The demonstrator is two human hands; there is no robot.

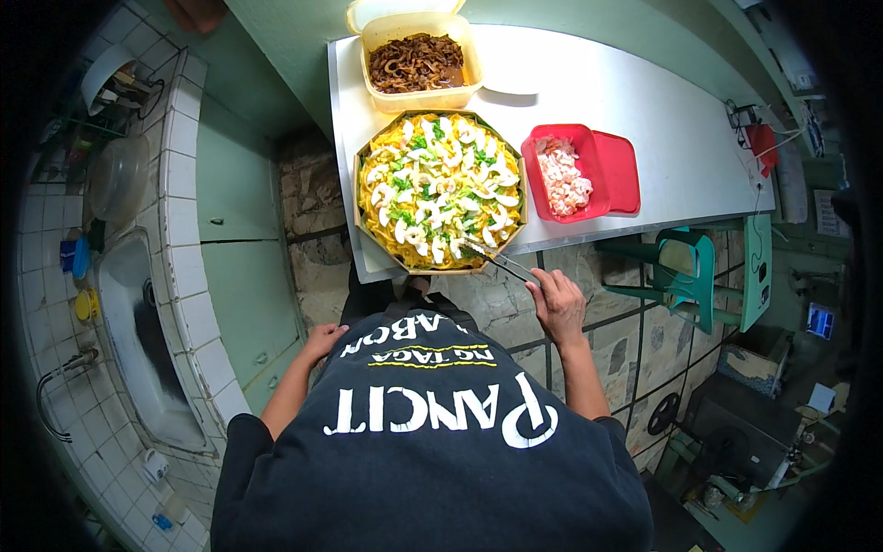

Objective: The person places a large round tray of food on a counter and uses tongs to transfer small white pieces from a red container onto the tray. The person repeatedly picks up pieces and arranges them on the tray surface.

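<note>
My right hand (559, 302) grips a pair of metal tongs (506, 263), whose tips reach over the near right part of an octagonal tray (357, 217). Yellow noodles (377, 172) fill that tray, topped with white curved slices (467, 129) and chopped green pieces (419, 142). Whether the tong tips pinch a slice I cannot tell. Close to my body at the left, my left hand (324, 340) hangs by the dark shirt, away from the table; its fingers are partly hidden.
A yellowish tub (471, 53) of brown strips stands behind the tray. Right of the tray, a red container (529, 153) of pinkish shrimp rests by its red lid (623, 173) on the white table (681, 138). A green chair (699, 281) is at right, a sink (124, 267) at left.
</note>
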